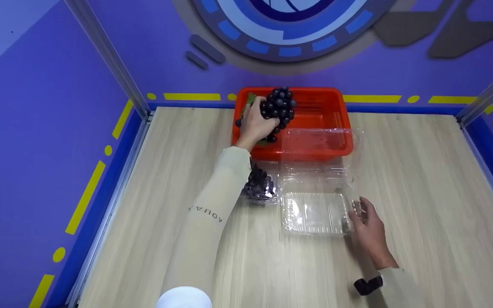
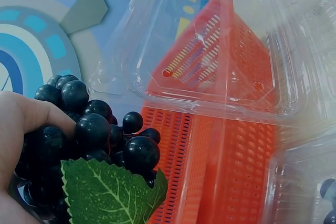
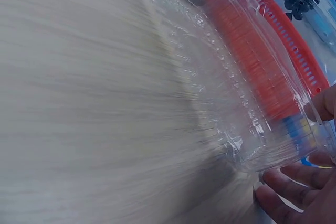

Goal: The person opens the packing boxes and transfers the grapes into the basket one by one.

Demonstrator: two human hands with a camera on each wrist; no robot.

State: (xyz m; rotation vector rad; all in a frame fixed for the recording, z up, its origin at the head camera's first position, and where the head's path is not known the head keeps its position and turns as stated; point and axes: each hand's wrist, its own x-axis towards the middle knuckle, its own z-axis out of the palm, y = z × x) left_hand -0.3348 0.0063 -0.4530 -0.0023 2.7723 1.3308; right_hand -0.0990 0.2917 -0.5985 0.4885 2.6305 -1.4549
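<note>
My left hand (image 1: 257,124) grips a bunch of dark grapes (image 1: 279,107) over the left part of a red plastic basket (image 1: 315,155). The left wrist view shows a green leaf (image 2: 107,192) hanging from the bunch (image 2: 92,129). Lower right, my right hand (image 1: 371,235) pinches the right edge of a hinged clear plastic box (image 1: 315,214), thumb above the rim and fingers (image 3: 283,195) below it. Nothing lies in the box, and its raised lid (image 1: 319,141) overlaps the basket's front in the head view.
A second clear plastic box (image 1: 272,199) holds dark grapes (image 1: 258,184) left of the first, partly hidden by my left sleeve (image 1: 208,209). The wooden tabletop (image 1: 435,192) is bordered by blue-purple panels (image 1: 49,141) at the back and both sides.
</note>
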